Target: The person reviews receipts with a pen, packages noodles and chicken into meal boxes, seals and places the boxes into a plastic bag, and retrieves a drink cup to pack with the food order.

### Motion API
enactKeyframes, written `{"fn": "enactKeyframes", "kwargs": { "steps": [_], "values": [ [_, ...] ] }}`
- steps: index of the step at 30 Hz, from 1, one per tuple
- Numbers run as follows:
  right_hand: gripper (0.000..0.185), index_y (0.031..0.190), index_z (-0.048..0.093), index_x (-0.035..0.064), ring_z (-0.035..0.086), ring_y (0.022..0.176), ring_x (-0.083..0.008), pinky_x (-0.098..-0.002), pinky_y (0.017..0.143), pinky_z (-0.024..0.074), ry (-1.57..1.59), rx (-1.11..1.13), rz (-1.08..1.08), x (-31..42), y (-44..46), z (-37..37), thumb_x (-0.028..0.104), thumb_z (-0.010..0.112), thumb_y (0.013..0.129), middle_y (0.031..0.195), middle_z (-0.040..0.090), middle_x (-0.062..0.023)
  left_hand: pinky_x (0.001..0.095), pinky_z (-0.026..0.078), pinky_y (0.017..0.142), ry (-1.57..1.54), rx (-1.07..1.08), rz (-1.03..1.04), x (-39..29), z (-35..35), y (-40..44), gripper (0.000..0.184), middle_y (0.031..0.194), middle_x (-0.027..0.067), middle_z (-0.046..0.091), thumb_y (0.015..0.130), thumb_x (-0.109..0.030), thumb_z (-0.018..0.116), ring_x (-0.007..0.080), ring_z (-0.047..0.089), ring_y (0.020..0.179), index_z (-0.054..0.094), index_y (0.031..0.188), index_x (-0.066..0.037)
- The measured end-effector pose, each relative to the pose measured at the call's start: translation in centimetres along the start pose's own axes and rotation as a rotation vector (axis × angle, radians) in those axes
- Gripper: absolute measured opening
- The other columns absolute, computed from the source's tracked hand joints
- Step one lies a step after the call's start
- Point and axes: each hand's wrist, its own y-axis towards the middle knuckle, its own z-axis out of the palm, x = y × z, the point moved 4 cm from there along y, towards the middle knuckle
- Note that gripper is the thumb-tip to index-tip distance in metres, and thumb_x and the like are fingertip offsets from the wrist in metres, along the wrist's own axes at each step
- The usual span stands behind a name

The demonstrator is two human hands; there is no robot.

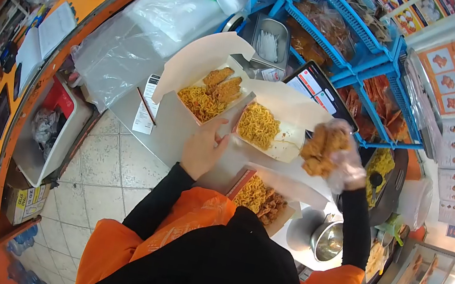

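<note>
Right hand [349,161]: clutched fried chicken [320,150], fingers obscured by plastic [352,178].
Chicken: sat just left of it.
Left hand [206,147]: spread loose beside the middle box [285,150].

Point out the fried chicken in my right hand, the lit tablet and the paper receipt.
Fried chicken [320,150]: head view, middle of the browned coating.
Tablet [321,91]: head view, on the lit screen.
Receipt [143,116]: head view, on the paper just below the thin stick [147,106].
</note>
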Motion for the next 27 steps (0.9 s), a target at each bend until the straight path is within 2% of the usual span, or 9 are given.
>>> {"fn": "enactKeyframes", "kwargs": {
  "steps": [3, 5, 6, 9, 12, 15, 19, 22, 27],
  "values": [
    [0.058, 0.111, 0.054, 0.0117, 0.058, 0.1, -0.0217, -0.0363, 0.087, 0.0501, -0.139, 0.318, -0.097, 5.6, -4.6, 4.0, 0.016, 0.083, 0.061, 0.106, 0.056, -0.0081, 0.0408, 0.05, 0.062, 0.011, 0.142, -0.096, 0.2, -1.0, -1.8, 0.033, 0.068, 0.0067, 0.066, 0.089, -0.025, 0.06, 0.0287, 0.065, 0.065, 0.057, 0.12, -0.014],
    [0.046, 0.094, 0.057, 0.0108, 0.06, 0.1, -0.0294, -0.0395, 0.08, 0.0505, -0.68, 0.545, -0.064, 6.4, -6.1, 7.1, 0.019, 0.082, 0.056, 0.101, 0.059, -0.0116, 0.0328, 0.047, 0.053, -0.063, 0.193, -0.133, 0.5, -1.1, -2.9, 0.032, 0.068, 0.0052, 0.066, 0.091, -0.023, 0.059, 0.0178, 0.061, 0.051, 0.057, 0.121, -0.013],
    [0.041, 0.09, 0.059, 0.0101, 0.059, 0.096, -0.0319, -0.0405, 0.078, 0.0507, -1.09, 0.244, -0.097, 7.8, -7.8, 9.9, 0.019, 0.08, 0.055, 0.092, 0.06, -0.0123, 0.0328, 0.047, 0.053, -0.057, 0.2, -0.129, 0.6, -1.1, -3.2, 0.032, 0.068, 0.0052, 0.066, 0.091, -0.023, 0.059, 0.0178, 0.061, 0.051, 0.057, 0.121, -0.013],
    [0.039, 0.092, 0.061, 0.0095, 0.059, 0.095, -0.0311, -0.0414, 0.077, 0.05, -1.399, 0.333, 0.111, -0.7, -8.1, 11.8, 0.023, 0.075, 0.059, 0.093, 0.061, -0.0128, 0.0311, 0.046, 0.053, -0.068, 0.226, -0.159, 1.2, -1.2, -4.0, 0.029, 0.067, 0.005, 0.067, 0.092, -0.024, 0.059, 0.0163, 0.061, 0.051, 0.058, 0.119, -0.013],
    [0.032, 0.097, 0.062, 0.0071, 0.058, 0.096, -0.0325, -0.0441, 0.073, 0.0476, -1.644, 0.187, 0.042, -7.7, -8.6, 12.1, 0.027, 0.065, 0.072, 0.092, 0.063, -0.0146, 0.0306, 0.045, 0.053, -0.034, 0.215, -0.112, 1.3, -1.8, -4.3, 0.028, 0.067, 0.0051, 0.067, 0.092, -0.023, 0.058, 0.0165, 0.061, 0.052, 0.059, 0.118, -0.012],
    [0.035, 0.104, 0.061, 0.0067, 0.057, 0.098, -0.0332, -0.0443, 0.078, 0.0473, -1.575, 0.113, 0.137, -8.9, -8.5, 12.6, 0.026, 0.064, 0.074, 0.099, 0.063, -0.0149, 0.0301, 0.044, 0.053, -0.033, 0.206, -0.157, 1.2, -2.9, -4.2, 0.026, 0.067, 0.0052, 0.067, 0.092, -0.023, 0.058, 0.0164, 0.06, 0.053, 0.061, 0.116, -0.012],
    [0.034, 0.106, 0.062, 0.009, 0.056, 0.103, -0.0303, -0.0447, 0.086, 0.0457, -1.239, 0.14, 0.166, -0.2, -8.0, 13.1, 0.031, 0.066, 0.079, 0.1, 0.063, -0.0123, 0.0347, 0.048, 0.059, -0.038, 0.181, -0.196, 2.1, -4.3, -4.5, 0.025, 0.069, 0.0035, 0.067, 0.09, -0.024, 0.059, 0.0221, 0.065, 0.059, 0.062, 0.113, -0.015],
    [0.034, 0.109, 0.063, 0.0084, 0.056, 0.103, -0.0296, -0.0441, 0.091, 0.0448, -1.283, -0.098, -0.109, 3.9, -7.0, 10.4, 0.03, 0.064, 0.083, 0.104, 0.064, -0.0105, 0.0343, 0.048, 0.058, -0.047, 0.149, -0.203, 3.1, -5.2, -4.8, 0.024, 0.068, 0.0037, 0.067, 0.09, -0.023, 0.059, 0.0218, 0.064, 0.058, 0.062, 0.112, -0.014],
    [0.023, 0.107, 0.065, 0.0113, 0.057, 0.104, -0.0291, -0.0416, 0.092, 0.0448, -1.503, 0.407, -0.182, -2.5, -4.6, 5.4, 0.023, 0.061, 0.087, 0.11, 0.063, -0.0091, 0.0329, 0.048, 0.059, -0.078, 0.11, -0.254, 4.3, -6.8, -5.4, 0.023, 0.069, 0.0042, 0.067, 0.09, -0.022, 0.058, 0.0205, 0.065, 0.06, 0.063, 0.111, -0.013]
  ]
}}
